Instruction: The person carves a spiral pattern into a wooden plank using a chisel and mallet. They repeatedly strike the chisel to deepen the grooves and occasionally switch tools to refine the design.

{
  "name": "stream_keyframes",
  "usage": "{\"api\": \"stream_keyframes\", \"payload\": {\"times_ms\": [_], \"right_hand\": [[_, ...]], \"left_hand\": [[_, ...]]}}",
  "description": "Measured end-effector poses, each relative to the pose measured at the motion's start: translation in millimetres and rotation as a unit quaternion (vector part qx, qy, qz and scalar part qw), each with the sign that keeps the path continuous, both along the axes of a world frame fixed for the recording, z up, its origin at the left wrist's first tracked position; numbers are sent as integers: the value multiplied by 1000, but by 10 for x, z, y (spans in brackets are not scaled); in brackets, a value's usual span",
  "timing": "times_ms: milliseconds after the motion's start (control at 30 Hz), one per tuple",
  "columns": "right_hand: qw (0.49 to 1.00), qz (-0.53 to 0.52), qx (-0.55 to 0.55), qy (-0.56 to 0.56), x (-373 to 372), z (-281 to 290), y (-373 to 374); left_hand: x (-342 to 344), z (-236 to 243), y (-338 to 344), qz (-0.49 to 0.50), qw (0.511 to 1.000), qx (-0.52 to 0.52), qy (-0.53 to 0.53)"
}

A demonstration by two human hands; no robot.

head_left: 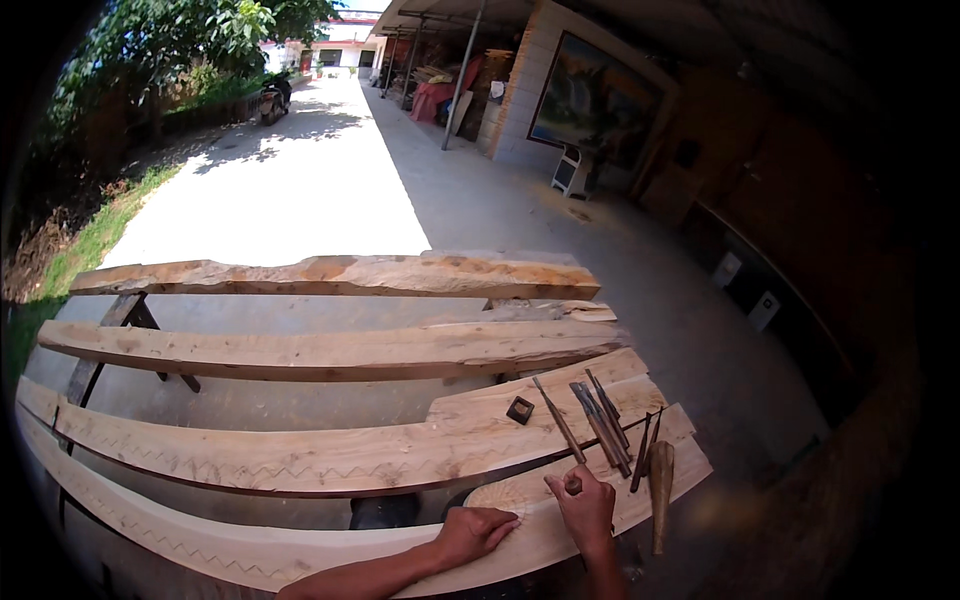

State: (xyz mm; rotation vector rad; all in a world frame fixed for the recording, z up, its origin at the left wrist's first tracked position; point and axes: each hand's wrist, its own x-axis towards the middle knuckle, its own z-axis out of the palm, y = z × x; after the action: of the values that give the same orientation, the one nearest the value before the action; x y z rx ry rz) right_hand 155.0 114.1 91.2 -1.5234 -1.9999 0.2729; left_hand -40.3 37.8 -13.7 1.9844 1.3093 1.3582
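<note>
My left hand (478, 530) rests closed on the nearest timber beam (330, 548), its fingertips beside a rounded carved patch (497, 494). Whatever those fingers pinch, if anything, is hidden. Just to the right, my right hand (585, 505) is closed around a tool handle whose dark round end (572, 485) shows at the top; its blade is out of sight. Beyond that fist lie several chisels (600, 428), side by side across the wide beam ends. A club-shaped wooden mallet (660, 495) lies to their right. Left of the chisels sits a small dark square box (519, 410).
A second beam (260, 450) with a zigzag pencil line lies beyond the nearest one. Two thicker beams (300, 350) stretch across farther away, resting on a trestle (118, 318). A motorbike (274, 98) and a white-framed stand (568, 172) are in the background.
</note>
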Motion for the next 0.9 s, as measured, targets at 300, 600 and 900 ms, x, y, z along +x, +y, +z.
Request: {"api": "stream_keyframes", "payload": {"times_ms": [300, 600, 900], "right_hand": [[980, -76, -179, 51, 522, -335, -714], [839, 33, -365, 403, 568, -587, -828], [806, 196, -270, 489, -184, 131, -542]], "left_hand": [[-8, 50, 1, 4, 1000, 3, 4], [-20, -30, -35, 12, 1000, -7, 2], [-79, 204, -73, -98, 995, 23, 5]]}}
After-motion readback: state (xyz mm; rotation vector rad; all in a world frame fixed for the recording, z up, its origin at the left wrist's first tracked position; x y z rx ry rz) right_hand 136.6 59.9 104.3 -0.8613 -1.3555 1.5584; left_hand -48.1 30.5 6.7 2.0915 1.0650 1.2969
